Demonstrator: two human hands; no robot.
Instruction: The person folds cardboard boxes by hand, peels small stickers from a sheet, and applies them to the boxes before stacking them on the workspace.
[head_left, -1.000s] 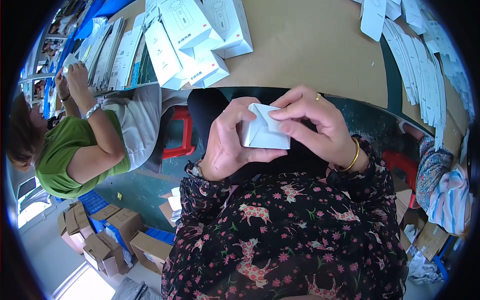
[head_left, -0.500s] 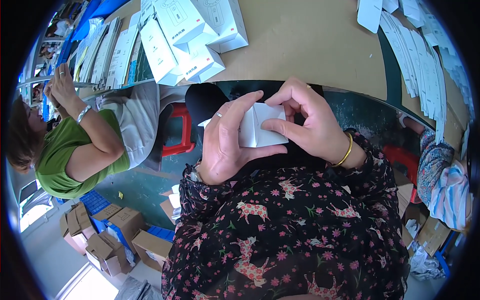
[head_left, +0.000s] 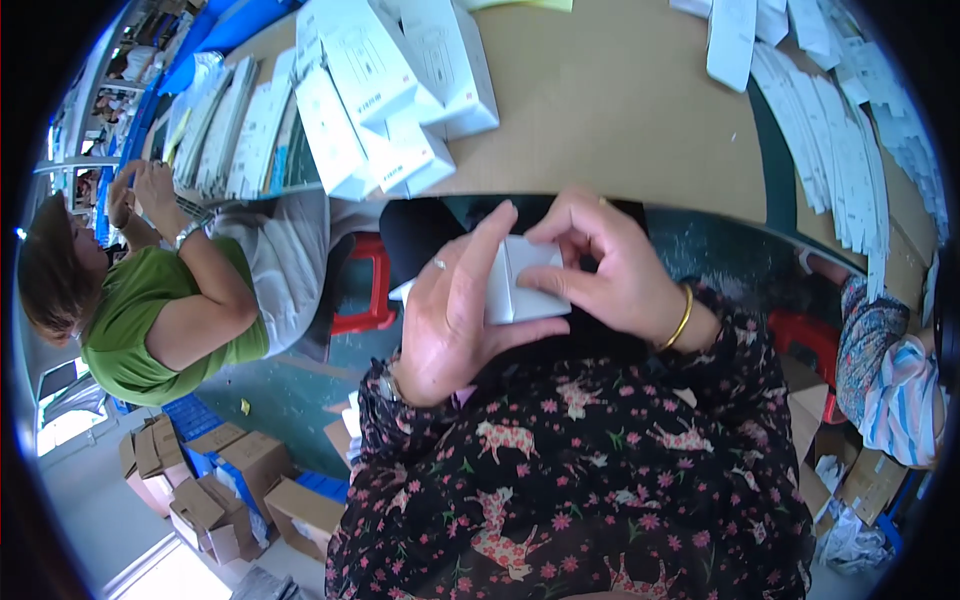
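A small white carton (head_left: 507, 290) is held above my lap, one end facing up. My left hand (head_left: 447, 310) wraps its left side, thumb along the near edge and forefinger along the far side. My right hand (head_left: 610, 265) pinches the right end, thumb pressed on the end panel and fingers bent behind it. The carton's far end is mostly hidden by my left palm. Ahead on the table, several finished white boxes (head_left: 462, 85) with line drawings are heaped at the left.
The brown table top (head_left: 620, 100) lies ahead. Flat white cartons stand in rows at the left (head_left: 232, 125) and right (head_left: 835, 140). A co-worker in a green top (head_left: 170, 320) sits at the left near a red stool (head_left: 366, 285). Cardboard boxes (head_left: 250, 460) stand on the floor.
The whole view has shifted, so table, hands and carton sit slightly lower. My right thumb has slid a little across the carton's end panel. Both hands keep their hold.
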